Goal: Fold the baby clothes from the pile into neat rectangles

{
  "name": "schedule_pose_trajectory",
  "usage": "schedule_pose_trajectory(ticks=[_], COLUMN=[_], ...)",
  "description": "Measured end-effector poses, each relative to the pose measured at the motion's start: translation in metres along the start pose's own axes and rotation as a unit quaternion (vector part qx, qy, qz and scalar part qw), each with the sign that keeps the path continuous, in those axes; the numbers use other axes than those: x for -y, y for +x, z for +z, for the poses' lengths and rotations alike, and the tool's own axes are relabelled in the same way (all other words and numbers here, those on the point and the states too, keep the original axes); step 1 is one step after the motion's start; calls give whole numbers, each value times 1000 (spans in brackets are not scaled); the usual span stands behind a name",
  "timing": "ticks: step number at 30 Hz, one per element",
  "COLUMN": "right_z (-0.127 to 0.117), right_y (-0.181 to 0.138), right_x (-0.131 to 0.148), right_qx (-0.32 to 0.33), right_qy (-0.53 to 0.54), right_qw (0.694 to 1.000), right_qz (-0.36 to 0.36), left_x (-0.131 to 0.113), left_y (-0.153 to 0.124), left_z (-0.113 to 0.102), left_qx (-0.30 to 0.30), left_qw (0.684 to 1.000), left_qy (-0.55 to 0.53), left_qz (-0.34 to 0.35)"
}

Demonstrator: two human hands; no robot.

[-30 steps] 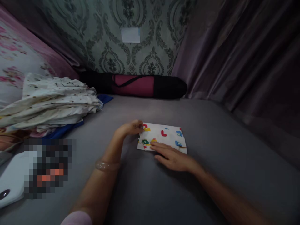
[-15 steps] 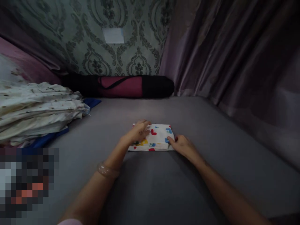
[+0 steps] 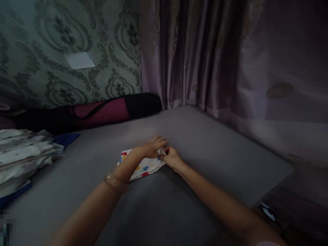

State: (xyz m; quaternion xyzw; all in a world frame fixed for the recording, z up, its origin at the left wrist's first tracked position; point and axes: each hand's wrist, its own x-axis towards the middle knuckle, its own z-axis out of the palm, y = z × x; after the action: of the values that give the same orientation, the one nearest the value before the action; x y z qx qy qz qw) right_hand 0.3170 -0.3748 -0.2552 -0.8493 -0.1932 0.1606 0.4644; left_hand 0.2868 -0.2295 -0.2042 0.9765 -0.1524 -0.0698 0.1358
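Note:
A folded white cloth (image 3: 151, 164) with red, blue and yellow prints lies on the grey bed surface. My left hand (image 3: 153, 147), its wrist in a bangle (image 3: 112, 180), reaches across the cloth with fingers stretched toward its right end. At that right end my right hand (image 3: 172, 158) pinches the cloth's edge between thumb and fingers. The two hands almost meet there. My left forearm hides part of the cloth's middle.
A pile of pale patterned fabric (image 3: 23, 153) with blue cloth (image 3: 66, 138) lies on the left. Along the patterned wall rests a long black and maroon bag (image 3: 102, 111). Purple curtains (image 3: 179, 58) hang behind and to the right. The bed's edge (image 3: 271, 188) shows at lower right.
The view has swung to the right. My left hand has slid across the cloth to its right end, close to my right hand, which now pinches the edge; the cloth appears turned at an angle.

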Motion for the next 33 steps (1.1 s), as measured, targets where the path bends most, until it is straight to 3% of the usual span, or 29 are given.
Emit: schedule_pose_trajectory(ticks=[2, 7, 12, 16, 19, 22, 25, 28, 30, 33], right_z=[0, -27, -79, -125, -157, -171, -161, -145, -145, -161], right_y=[-2, -12, -24, -23, -8, 11, 17, 7, -1, -5], right_x=[-2, 11, 55, 80, 71, 38, 1, -26, -38, -56], right_qx=[-5, 14, 38, 30, 16, 47, 121, 196, 209, 163], right_qy=[68, 131, 133, 197, 240, 317, 425, 542, 579, 568], right_qw=[997, 975, 948, 926, 929, 941, 896, 814, 781, 782], right_qz=[-17, -178, -286, -322, -282, -110, 30, 67, 108, 199], left_x=[-8, -38, -67, -84, -96, -108, -112, -103, -91, -71], left_y=[4, -3, -16, -27, -34, -35, -27, -8, 9, 37], left_z=[-6, -50, -108, -137, -146, -149, -146, -131, -109, -57], left_qx=[30, 56, 10, -68, -119, -176, -228, -258, -276, -293], left_qw=[999, 998, 1000, 997, 989, 970, 926, 846, 780, 667], left_qy=[13, 26, 12, -28, -83, -159, -296, -458, -548, -652], left_qz=[-3, 12, 22, -4, -38, -45, -52, -86, -122, -212])
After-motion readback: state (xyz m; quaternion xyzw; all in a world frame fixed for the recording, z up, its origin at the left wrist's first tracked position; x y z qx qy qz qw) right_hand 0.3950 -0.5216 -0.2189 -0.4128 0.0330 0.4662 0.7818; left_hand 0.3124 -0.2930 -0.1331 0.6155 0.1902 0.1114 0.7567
